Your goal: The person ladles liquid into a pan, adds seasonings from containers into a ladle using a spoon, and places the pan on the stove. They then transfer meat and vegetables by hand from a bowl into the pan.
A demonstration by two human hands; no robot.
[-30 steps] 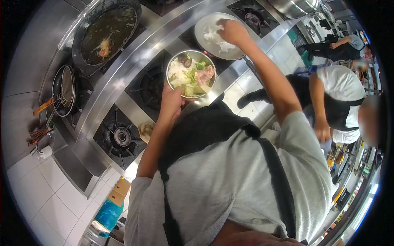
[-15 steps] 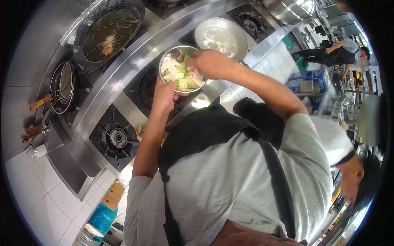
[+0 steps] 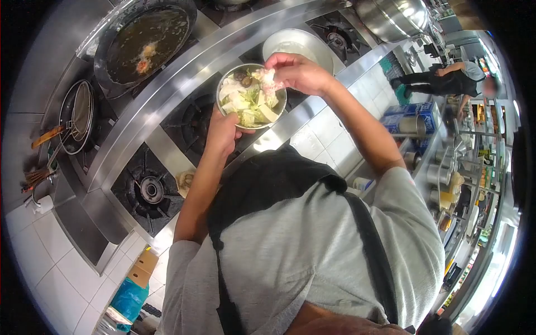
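My left hand [image 3: 222, 133] grips a round metal bowl [image 3: 283, 107] from its lower left side, thumb at the rim. Inside lie chopped pale-green cabbage [image 3: 254, 106], whitish pieces and dark brown pieces that look like mushroom. At the bowl's upper right edge, my right hand [image 3: 301, 75] pinches some pale pink-and-white food pieces [image 3: 269, 79], whose kind I cannot make out. Just beyond the right hand, a wide light-coloured pan [image 3: 296, 42] with liquid in it sits on the stove, partly covered by that hand.
A big black wok [image 3: 148, 47] of dark oil has a browned piece frying in it. Left of it rests a wire strainer [image 3: 82, 114] over a pan. Gas burners [image 3: 151, 190] line the stove. A large steel pot [image 3: 391, 19] stands upper right; another person [image 3: 441, 78] is farther off.
My right hand has risen out of the bowl to its edge, now pinching pink-and-white pieces. The person who was close on the right is out of view.
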